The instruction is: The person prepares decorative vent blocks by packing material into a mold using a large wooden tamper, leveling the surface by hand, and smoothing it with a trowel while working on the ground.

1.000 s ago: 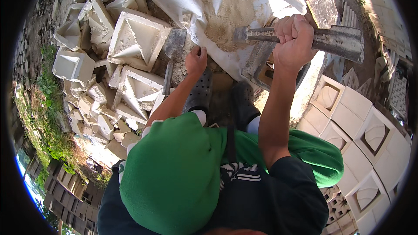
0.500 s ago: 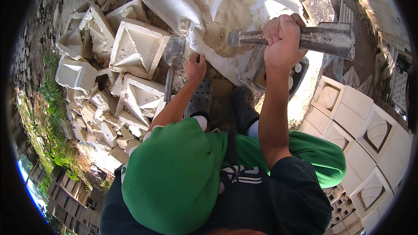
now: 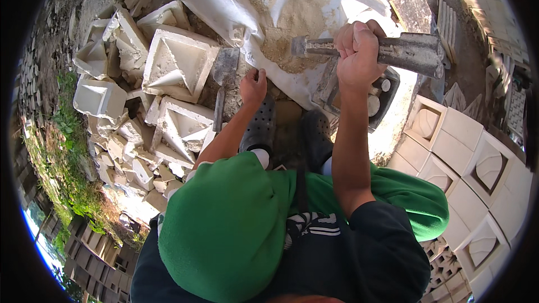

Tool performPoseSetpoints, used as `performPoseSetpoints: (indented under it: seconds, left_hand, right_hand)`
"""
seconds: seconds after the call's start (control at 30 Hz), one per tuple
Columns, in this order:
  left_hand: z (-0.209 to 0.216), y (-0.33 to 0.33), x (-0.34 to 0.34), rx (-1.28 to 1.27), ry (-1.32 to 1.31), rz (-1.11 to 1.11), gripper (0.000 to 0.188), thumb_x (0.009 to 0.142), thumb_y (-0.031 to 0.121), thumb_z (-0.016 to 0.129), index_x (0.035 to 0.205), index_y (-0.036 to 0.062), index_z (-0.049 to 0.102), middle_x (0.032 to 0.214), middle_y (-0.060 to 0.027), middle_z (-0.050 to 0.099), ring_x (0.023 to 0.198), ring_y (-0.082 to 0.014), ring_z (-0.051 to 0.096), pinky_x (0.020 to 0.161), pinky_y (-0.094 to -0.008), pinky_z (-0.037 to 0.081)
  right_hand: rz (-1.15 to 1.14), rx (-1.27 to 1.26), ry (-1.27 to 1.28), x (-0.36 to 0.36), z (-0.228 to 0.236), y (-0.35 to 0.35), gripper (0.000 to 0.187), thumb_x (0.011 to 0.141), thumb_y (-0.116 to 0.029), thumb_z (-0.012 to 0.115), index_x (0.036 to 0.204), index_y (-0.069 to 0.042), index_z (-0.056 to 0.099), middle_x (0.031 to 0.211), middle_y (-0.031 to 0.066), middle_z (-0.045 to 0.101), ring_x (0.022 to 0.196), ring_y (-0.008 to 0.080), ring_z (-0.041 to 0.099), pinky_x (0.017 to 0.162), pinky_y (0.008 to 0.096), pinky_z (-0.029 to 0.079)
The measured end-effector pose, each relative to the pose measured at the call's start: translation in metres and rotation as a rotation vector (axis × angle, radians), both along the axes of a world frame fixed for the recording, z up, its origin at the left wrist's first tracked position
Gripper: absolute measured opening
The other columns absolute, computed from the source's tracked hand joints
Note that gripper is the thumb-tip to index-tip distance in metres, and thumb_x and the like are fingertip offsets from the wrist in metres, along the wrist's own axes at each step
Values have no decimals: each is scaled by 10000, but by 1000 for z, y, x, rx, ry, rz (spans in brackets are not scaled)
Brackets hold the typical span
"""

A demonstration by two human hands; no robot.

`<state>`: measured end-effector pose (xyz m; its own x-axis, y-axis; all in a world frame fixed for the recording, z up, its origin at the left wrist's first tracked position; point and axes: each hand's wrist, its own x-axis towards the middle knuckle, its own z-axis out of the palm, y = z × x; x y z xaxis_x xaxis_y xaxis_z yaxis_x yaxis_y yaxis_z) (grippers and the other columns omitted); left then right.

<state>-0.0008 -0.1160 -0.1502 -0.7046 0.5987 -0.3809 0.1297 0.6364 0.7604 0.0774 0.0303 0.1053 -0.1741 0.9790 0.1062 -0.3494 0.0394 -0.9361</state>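
Metal tool [image 3: 412, 53], long and grey, is in the right hand [image 3: 359, 50], held level above a dark tray [image 3: 396, 92] in which round pale pieces [image 3: 374, 104] show. The right hand's fingers are clamped around its narrower part; the wide end points right, and the flat end lies to the left, over sand [image 3: 295, 28] on a white sheet [image 3: 210, 3]. The left hand [image 3: 253, 86] is curled near a flat-bladed tool [image 3: 226, 66]; I cannot tell whether its fingers close on anything. White hollow blocks [image 3: 174, 67], some broken, are piled at left, and pale tiles [image 3: 457, 129] stand at right. Below the hands are 2 dark shoes [image 3: 259, 126].
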Motion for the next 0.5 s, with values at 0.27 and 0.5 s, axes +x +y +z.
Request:
performPoseSetpoints:
  seconds: [0.27, 0.5]
  left_hand:
    - [-1, 0, -2, -3, 1, -20, 358, 858, 341, 539, 731, 7, 558, 654, -167, 575, 627, -365, 554, 590, -427, 412]
    - [10, 3, 0, -28, -13, 6, 353, 844, 343, 548, 727, 12, 577, 653, -157, 588, 627, -350, 567, 609, -421, 428]
  right_hand:
    - [68, -91, -125, -6, -56, 22, 287, 807, -38, 495, 606, -114, 304, 536, -19, 299, 448, 81, 266, 436, 263, 242]
    - [-140, -6, -16, 22, -13, 25, 256, 771, -15, 504, 591, -98, 343, 512, -27, 319, 430, 73, 274, 417, 246, 242]
